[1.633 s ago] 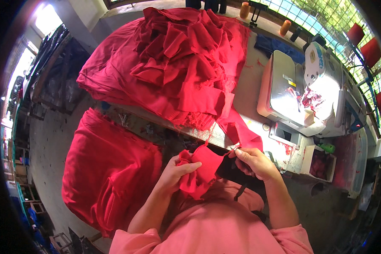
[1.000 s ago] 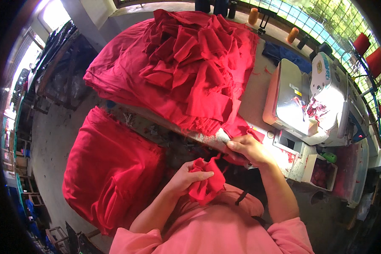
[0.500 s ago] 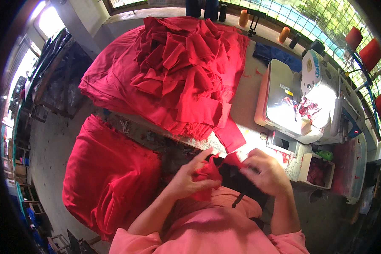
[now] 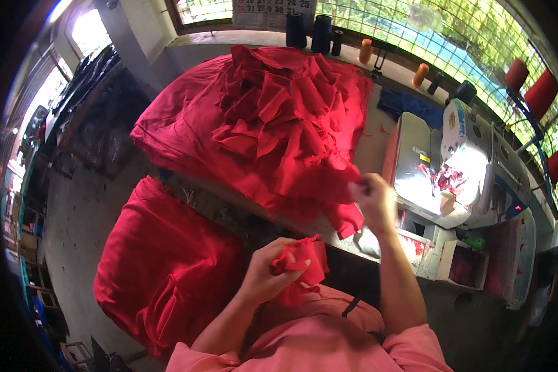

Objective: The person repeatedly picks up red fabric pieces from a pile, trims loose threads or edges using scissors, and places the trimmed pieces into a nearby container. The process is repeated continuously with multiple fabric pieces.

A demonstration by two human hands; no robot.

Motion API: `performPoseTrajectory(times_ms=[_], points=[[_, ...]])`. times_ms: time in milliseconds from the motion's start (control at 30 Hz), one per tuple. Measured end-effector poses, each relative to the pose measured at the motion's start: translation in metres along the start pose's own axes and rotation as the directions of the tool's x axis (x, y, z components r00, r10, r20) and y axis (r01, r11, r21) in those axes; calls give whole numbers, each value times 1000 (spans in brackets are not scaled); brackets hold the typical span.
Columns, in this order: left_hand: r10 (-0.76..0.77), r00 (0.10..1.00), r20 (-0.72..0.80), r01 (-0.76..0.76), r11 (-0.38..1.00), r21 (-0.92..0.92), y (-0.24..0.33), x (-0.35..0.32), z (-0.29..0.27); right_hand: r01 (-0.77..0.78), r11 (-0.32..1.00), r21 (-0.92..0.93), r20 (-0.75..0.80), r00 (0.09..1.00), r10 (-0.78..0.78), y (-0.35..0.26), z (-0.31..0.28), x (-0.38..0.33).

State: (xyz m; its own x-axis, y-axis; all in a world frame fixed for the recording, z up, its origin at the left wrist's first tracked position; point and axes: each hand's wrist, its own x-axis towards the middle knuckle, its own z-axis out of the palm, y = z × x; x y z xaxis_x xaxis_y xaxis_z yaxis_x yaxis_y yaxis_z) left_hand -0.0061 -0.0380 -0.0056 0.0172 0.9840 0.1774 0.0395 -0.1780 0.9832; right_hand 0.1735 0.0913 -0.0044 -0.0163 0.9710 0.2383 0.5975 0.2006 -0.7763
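My left hand (image 4: 268,270) is closed round a small bunch of red fabric pieces (image 4: 311,259), low in front of my body, with the thumb lying over the folds. Farther forward and to the right, my right hand (image 4: 377,201) pinches the edge of a red fabric piece (image 4: 338,181) at the front right corner of the big heap; this hand is slightly blurred. The heap of cut red pieces (image 4: 279,99) lies on a large bundle of red cloth (image 4: 186,105) on the table. One loose strip (image 4: 344,220) hangs by the table's front edge.
To the right stands a sewing machine (image 4: 468,136) with its lamp lit, beside an open box of red scraps (image 4: 464,263). Another red cloth bundle (image 4: 167,260) sits lower left. Thread cones (image 4: 321,34) line the window sill. Dark blue cloth (image 4: 409,106) lies behind the machine.
My right hand has left the space beside my left hand and moved forward to the heap's corner. My left hand keeps its fabric, now gathered closer. The view has tilted up slightly.
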Motion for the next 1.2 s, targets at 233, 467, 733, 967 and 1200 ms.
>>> performPoseTrajectory(times_ms=[233,467,733,967,1200], points=[[-206,967,150,248,898,-365,46,-6,-22,-223,920,322,310,943,120,-55,-112,-47],[-191,866,463,420,782,-462,-2,2,16,-285,935,210,666,742,77,-44,-70,-93],[-204,872,444,372,866,-333,-24,-12,-4,-384,881,275,840,542,-26,-3,-35,-59],[-203,874,442,386,842,-377,-24,-12,-7,-477,851,219,908,419,1,-26,-4,-26],[-242,918,313,357,848,-392,-23,-16,-25,-423,809,408,701,713,19,-18,-11,-3]])
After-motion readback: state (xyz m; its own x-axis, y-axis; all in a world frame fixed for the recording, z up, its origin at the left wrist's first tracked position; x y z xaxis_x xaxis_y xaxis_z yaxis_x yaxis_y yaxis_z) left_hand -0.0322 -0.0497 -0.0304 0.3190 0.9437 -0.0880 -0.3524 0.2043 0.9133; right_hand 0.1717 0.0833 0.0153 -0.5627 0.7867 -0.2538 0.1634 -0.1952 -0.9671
